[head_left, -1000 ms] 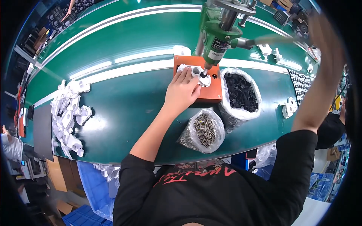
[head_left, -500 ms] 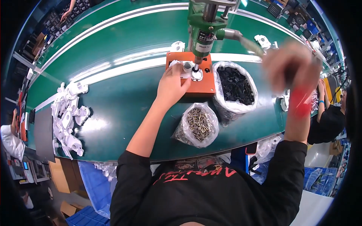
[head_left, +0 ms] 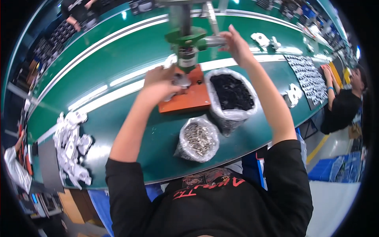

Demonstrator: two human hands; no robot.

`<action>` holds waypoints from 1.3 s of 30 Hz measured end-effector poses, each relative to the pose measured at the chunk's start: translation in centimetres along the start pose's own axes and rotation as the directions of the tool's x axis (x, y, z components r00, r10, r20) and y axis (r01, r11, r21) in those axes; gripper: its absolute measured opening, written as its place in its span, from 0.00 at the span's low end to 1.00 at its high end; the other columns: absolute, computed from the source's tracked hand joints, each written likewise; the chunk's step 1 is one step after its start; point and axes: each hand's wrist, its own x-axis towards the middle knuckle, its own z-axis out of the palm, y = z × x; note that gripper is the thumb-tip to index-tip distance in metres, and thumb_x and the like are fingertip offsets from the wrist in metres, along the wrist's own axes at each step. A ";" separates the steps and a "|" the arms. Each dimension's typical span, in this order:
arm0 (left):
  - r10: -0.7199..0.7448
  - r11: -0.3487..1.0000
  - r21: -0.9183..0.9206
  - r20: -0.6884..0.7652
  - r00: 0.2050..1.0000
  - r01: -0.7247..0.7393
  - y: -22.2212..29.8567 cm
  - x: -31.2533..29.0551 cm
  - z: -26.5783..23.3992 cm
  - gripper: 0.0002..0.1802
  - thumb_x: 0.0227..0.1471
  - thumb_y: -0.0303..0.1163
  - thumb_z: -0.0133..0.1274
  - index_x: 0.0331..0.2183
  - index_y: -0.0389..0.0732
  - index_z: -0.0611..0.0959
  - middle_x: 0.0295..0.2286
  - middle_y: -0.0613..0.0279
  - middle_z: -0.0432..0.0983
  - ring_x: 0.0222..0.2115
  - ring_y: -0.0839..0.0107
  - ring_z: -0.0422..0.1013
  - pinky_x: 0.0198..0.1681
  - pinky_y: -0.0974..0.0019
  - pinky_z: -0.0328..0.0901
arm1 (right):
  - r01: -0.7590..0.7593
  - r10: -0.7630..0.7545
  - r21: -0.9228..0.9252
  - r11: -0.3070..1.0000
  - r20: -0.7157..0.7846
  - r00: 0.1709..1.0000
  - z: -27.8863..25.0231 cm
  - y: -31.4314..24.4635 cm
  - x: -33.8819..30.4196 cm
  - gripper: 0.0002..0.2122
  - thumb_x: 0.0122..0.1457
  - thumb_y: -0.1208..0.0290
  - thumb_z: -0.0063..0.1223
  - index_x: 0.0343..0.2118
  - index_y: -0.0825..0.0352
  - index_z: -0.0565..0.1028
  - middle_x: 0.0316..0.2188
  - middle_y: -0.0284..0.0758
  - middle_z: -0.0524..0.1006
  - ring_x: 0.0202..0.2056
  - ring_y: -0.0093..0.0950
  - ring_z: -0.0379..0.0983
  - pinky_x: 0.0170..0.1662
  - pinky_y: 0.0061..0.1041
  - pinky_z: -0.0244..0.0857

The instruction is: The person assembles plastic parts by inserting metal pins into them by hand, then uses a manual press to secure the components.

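My left hand (head_left: 158, 82), slightly blurred, is closed round a whitish moulded part (head_left: 182, 80) over the orange base plate (head_left: 185, 102). Its fingers and the motion hide much of that part. Above the plate stands a green hand press (head_left: 188, 51), its ram close to the part. My right hand (head_left: 237, 46) is at the outer end of the press's grey lever hub (head_left: 215, 41), fingers apart and gripping nothing. The lever (head_left: 212, 19) points upward from the hub.
Right of the plate stands a clear bag of black parts (head_left: 231, 93); nearer me is a bag of small metal pins (head_left: 198, 138). White parts (head_left: 71, 148) are heaped at left. More white parts (head_left: 260, 39) lie far right. A co-worker (head_left: 343, 94) sits at right.
My right hand has moved left and inward to the lever hub. The lever has swung upward. My left hand has shifted over the part. The whole view has also shifted.
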 end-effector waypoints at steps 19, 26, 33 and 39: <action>-0.081 0.897 -0.394 0.296 0.952 0.199 -22.3 17.8 14.0 0.35 0.45 0.55 0.52 0.47 0.38 0.73 0.45 0.49 0.72 0.45 0.55 0.70 0.45 0.58 0.65 | -0.538 -0.149 -0.784 0.310 -0.599 0.786 -23.3 9.2 -18.8 0.15 0.54 0.53 0.53 0.35 0.60 0.75 0.45 0.50 0.68 0.40 0.51 0.69 0.45 0.42 0.63; 0.193 0.695 -0.719 0.221 0.956 0.026 -26.4 22.7 19.4 0.23 0.50 0.48 0.49 0.41 0.41 0.77 0.39 0.60 0.75 0.35 0.69 0.70 0.37 0.66 0.67 | -0.302 -0.346 -0.879 0.368 -0.431 0.833 -17.6 10.3 -17.1 0.15 0.48 0.70 0.55 0.40 0.61 0.72 0.52 0.49 0.62 0.45 0.48 0.67 0.48 0.39 0.62; -0.307 0.730 -0.667 -0.122 0.944 0.152 -16.9 13.3 8.1 0.37 0.43 0.46 0.62 0.44 0.32 0.62 0.22 0.55 0.72 0.23 0.74 0.70 0.23 0.69 0.65 | -0.103 -0.583 -0.869 0.483 -0.408 0.703 -12.8 7.3 -16.3 0.23 0.48 0.75 0.56 0.49 0.68 0.65 0.57 0.47 0.58 0.54 0.40 0.60 0.53 0.34 0.58; -0.499 -0.077 -0.988 -0.080 0.863 -0.136 -6.8 -2.6 1.3 0.25 0.49 0.33 0.57 0.46 0.35 0.67 0.33 0.60 0.72 0.29 0.75 0.71 0.34 0.72 0.67 | 0.396 -0.464 -0.271 0.877 -0.272 0.843 1.4 1.9 -16.9 0.28 0.51 0.67 0.55 0.55 0.69 0.63 0.58 0.44 0.60 0.48 0.26 0.64 0.49 0.25 0.61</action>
